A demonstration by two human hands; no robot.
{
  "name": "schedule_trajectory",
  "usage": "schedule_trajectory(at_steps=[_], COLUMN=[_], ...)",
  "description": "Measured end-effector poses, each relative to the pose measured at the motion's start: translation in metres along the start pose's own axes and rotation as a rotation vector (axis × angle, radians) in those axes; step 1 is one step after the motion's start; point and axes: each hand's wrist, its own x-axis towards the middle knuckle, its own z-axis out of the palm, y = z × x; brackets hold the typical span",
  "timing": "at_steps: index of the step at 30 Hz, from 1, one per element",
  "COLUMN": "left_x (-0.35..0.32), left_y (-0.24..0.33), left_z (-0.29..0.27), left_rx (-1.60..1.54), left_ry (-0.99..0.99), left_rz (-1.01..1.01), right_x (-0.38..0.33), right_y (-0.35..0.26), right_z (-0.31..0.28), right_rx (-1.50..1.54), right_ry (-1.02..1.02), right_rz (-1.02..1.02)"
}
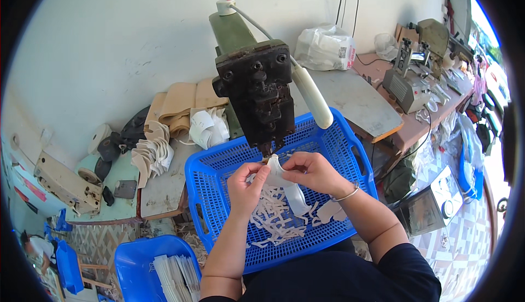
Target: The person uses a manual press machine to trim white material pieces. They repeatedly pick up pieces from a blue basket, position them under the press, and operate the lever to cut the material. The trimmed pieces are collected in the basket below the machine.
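Observation:
My left hand (246,186) and my right hand (314,172) both pinch a white cut fabric piece (284,184), holding its top under the dark head of a green machine (257,97). The piece hangs down between my hands over a blue plastic basket (219,165) resting on my lap. Several white fabric strips and offcuts (273,220) lie in the basket's bottom. A thin bracelet sits on my right wrist.
Stacks of white and beige cut pieces (164,143) lie on the bench at left. A white machine handle (313,97) juts over the basket. A second blue bin with white pieces (158,269) stands lower left. Another machine (407,83) and a plastic bag (326,48) sit at right.

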Motion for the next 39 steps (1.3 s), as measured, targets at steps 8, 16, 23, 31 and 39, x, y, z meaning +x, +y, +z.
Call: schedule_trajectory(at_steps=[8, 16, 23, 31, 39], left_x=[-0.006, -0.011, -0.014, -0.016, -0.026], left_y=[-0.007, -0.015, -0.016, -0.019, -0.045], left_z=[0.005, 0.013, 0.022, 0.028, -0.01], left_rx=[-0.052, -0.18, -0.212, -0.161, -0.274], left_ry=[0.026, 0.003, -0.015, 0.035, -0.121], left_rz=[-0.048, -0.079, -0.067, 0.012, 0.089], right_x=[0.008, 0.028, 0.049, 0.061, 0.038], right_y=[-0.014, -0.038, -0.051, -0.067, 0.007], right_z=[-0.015, -0.037, -0.05, -0.049, -0.069], right_rx=[-0.156, -0.372, -0.457, -0.559, -0.187], right_ry=[-0.031, -0.167, -0.268, -0.318, -0.307], right_rz=[-0.097, -0.188, -0.172, -0.205, -0.109])
